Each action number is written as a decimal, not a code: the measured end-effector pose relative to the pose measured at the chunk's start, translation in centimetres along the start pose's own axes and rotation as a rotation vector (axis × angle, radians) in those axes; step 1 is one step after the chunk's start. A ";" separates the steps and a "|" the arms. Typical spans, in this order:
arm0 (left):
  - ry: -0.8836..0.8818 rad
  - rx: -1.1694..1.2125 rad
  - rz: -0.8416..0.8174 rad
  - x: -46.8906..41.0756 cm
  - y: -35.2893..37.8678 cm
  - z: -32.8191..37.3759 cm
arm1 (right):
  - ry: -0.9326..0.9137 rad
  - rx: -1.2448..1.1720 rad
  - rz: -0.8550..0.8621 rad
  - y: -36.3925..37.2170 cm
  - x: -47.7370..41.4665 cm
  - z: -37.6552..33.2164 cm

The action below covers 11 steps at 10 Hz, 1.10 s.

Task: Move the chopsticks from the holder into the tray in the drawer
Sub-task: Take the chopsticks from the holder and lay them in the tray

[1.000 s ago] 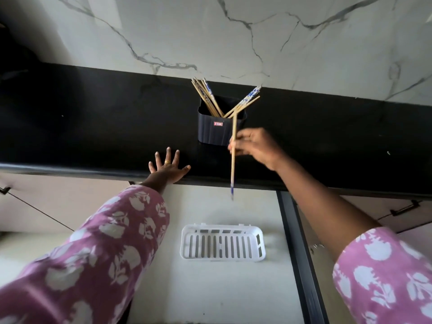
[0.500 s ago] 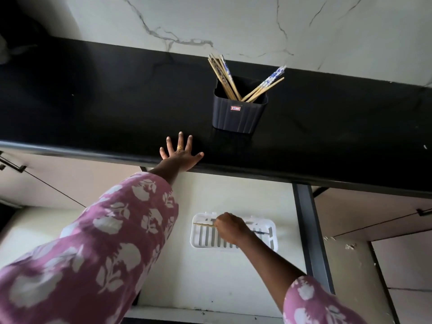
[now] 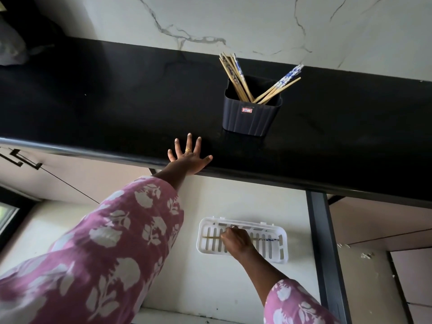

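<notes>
A dark ribbed holder (image 3: 251, 118) stands on the black countertop (image 3: 117, 101) with several wooden chopsticks (image 3: 236, 76) leaning out of it, some with blue-and-white ends. Below, a white slotted tray (image 3: 278, 253) lies on the pale floor of the open drawer (image 3: 205, 277). One chopstick (image 3: 266, 239) lies crosswise in the tray, its middle under my right hand (image 3: 236, 242), whose fingers are closed around it. My left hand (image 3: 190, 157) rests flat on the countertop's front edge, fingers spread, holding nothing.
A white marble wall rises behind the counter. The drawer's dark side rail (image 3: 325, 253) runs along the tray's right. Closed cabinet fronts with dark handles (image 3: 21, 160) sit left and right. A grey bag (image 3: 11, 50) lies at the counter's far left.
My right hand carried one chopstick from beside the holder down into the drawer and now holds it flat in the tray. My left hand stayed on the counter edge.
</notes>
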<state>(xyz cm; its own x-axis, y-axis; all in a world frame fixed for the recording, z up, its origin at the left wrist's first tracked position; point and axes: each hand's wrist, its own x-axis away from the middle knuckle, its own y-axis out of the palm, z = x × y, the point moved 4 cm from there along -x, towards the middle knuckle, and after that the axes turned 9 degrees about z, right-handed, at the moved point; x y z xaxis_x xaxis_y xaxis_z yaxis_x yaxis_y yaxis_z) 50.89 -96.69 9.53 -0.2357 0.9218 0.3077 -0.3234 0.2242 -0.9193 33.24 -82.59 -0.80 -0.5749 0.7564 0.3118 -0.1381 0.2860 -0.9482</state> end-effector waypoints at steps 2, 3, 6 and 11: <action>-0.009 -0.004 0.002 -0.1 0.0 0.0 | -0.071 0.014 0.014 0.6 -0.1 0.1; -0.007 -0.003 0.002 -0.1 0.0 0.0 | -0.089 0.035 0.030 0.4 0.0 0.0; -0.018 0.002 -0.006 -0.4 0.3 -0.2 | -0.102 0.020 0.202 -3.5 0.8 0.2; -0.026 0.036 -0.046 0.0 -0.3 0.1 | 0.087 -0.037 1.234 -21.7 -1.1 10.1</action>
<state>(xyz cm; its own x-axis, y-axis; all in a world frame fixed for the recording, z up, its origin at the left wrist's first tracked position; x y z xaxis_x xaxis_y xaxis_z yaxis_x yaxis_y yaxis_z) 50.91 -96.74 9.83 -0.2432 0.9024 0.3558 -0.3674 0.2537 -0.8948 28.69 -95.57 18.80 -0.2486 0.5673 -0.7851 0.4816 -0.6309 -0.6083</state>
